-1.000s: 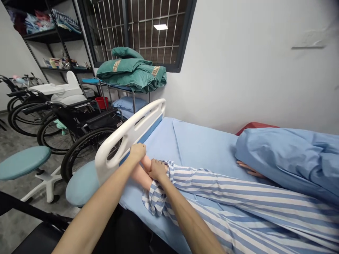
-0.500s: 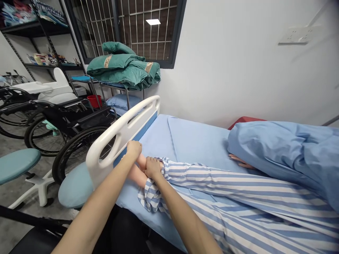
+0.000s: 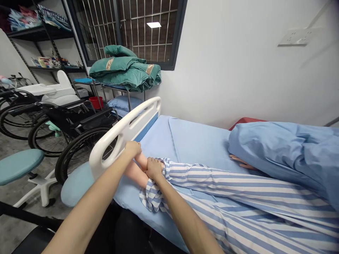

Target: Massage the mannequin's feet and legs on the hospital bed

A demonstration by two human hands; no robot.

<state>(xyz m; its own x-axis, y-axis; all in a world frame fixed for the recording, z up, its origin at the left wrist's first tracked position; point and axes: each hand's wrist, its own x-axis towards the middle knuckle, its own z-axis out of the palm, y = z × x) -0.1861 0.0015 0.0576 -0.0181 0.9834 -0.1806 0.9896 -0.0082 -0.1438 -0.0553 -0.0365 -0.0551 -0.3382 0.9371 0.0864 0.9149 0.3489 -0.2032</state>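
A care mannequin in blue-and-white striped trousers (image 3: 225,197) lies on a bed with a light blue sheet (image 3: 196,141). Its bare feet (image 3: 136,169) point toward the white footboard (image 3: 119,132). My left hand (image 3: 132,148) is closed around a foot close to the footboard. My right hand (image 3: 153,168) is closed on the striped trouser cuff at the ankle. A blue quilt (image 3: 286,151) covers the mannequin's upper body, and one of its hands (image 3: 242,162) shows beneath the quilt's edge.
Black wheelchairs (image 3: 66,127) stand left of the bed, with teal stools (image 3: 18,164) near them. A metal cart carries folded green bedding (image 3: 127,70); a red bucket (image 3: 95,102) sits below. Shelves (image 3: 39,31) line the far left wall. White wall runs behind the bed.
Both hands keep their hold at the mannequin's foot and cuff. The view has shifted slightly right and back; nothing else has visibly moved.
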